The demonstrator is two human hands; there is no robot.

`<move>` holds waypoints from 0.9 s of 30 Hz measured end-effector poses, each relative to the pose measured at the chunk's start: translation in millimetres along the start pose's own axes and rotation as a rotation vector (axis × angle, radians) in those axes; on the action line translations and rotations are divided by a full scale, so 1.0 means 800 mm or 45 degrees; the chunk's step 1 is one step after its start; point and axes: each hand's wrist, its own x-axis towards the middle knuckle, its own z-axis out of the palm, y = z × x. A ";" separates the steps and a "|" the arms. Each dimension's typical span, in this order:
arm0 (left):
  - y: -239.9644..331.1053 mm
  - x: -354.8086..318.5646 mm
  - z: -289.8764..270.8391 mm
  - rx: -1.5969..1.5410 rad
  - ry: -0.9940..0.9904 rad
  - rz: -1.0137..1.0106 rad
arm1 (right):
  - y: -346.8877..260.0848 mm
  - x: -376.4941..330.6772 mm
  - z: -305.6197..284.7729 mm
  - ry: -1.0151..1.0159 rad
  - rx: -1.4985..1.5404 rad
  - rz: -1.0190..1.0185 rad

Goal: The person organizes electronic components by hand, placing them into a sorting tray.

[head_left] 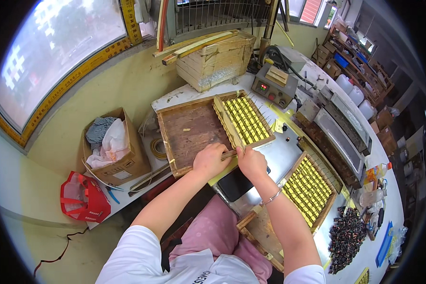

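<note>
Clamping the fingers [218,147] of left hand [211,160] and right hand [252,164] on the near rim of a wooden tray [189,130] over the desk [177,98], lengthwise left to right, slanting away rightward (with yellow pieces [244,119] at that end).

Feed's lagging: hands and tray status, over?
Left hand, right hand at wooden tray, near edge. Yellow pieces in right part. Flat black object close by.
</note>
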 end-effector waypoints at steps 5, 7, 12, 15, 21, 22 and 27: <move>0.017 0.016 0.019 0.128 0.062 0.084 | 0.003 -0.002 -0.011 -0.099 -0.045 -0.009; 0.024 0.015 0.020 0.077 0.098 -0.020 | 0.008 -0.003 -0.015 -0.117 -0.037 -0.030; 0.040 0.011 0.020 0.060 0.056 -0.065 | 0.023 -0.016 -0.029 -0.169 -0.014 -0.048; 0.053 0.005 0.015 0.051 0.025 -0.075 | 0.032 -0.042 -0.045 -0.211 -0.015 -0.042; 0.084 0.001 0.032 0.036 -0.038 -0.110 | 0.091 -0.136 -0.094 -0.296 -0.082 -0.003; 0.088 0.001 0.041 0.034 -0.024 -0.096 | 0.107 -0.155 -0.104 -0.319 -0.133 -0.003; 0.093 0.009 0.084 0.026 -0.049 -0.056 | 0.221 -0.255 -0.162 -0.284 -0.112 0.028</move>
